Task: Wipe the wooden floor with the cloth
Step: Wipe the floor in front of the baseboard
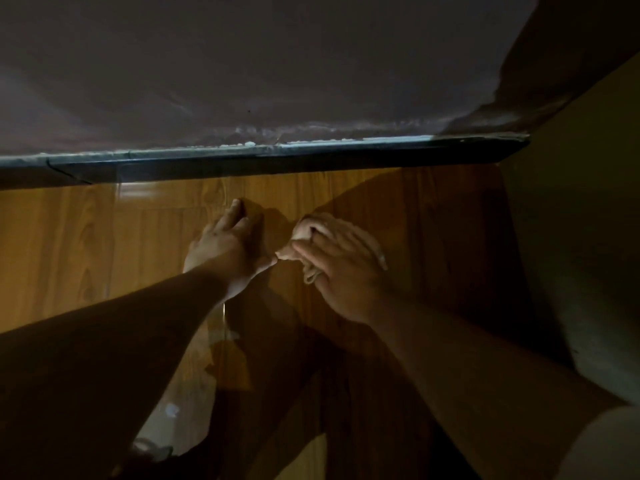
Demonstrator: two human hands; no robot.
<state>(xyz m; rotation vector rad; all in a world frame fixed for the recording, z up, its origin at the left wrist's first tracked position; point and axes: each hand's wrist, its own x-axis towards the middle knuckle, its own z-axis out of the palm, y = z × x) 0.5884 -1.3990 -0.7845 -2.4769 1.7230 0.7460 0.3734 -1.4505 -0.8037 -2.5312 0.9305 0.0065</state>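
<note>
The wooden floor [69, 244] is glossy orange-brown planks running up to a wall. A pale crumpled cloth [313, 227] lies on the floor near the middle. My right hand [341, 271] lies on top of the cloth with its fingers spread over it, pressing it down. My left hand [227, 247] rests flat on the bare floor just left of the cloth, fingers straight and pointing toward the wall, thumb tip close to the cloth's edge. Most of the cloth is hidden under my right hand.
A dark skirting board [242, 161] runs along the base of a dull pinkish wall [277, 64] just beyond the hands. A tall dark surface [571, 237] closes the space on the right. Pale specks lie on the floor [171, 408] near my left forearm.
</note>
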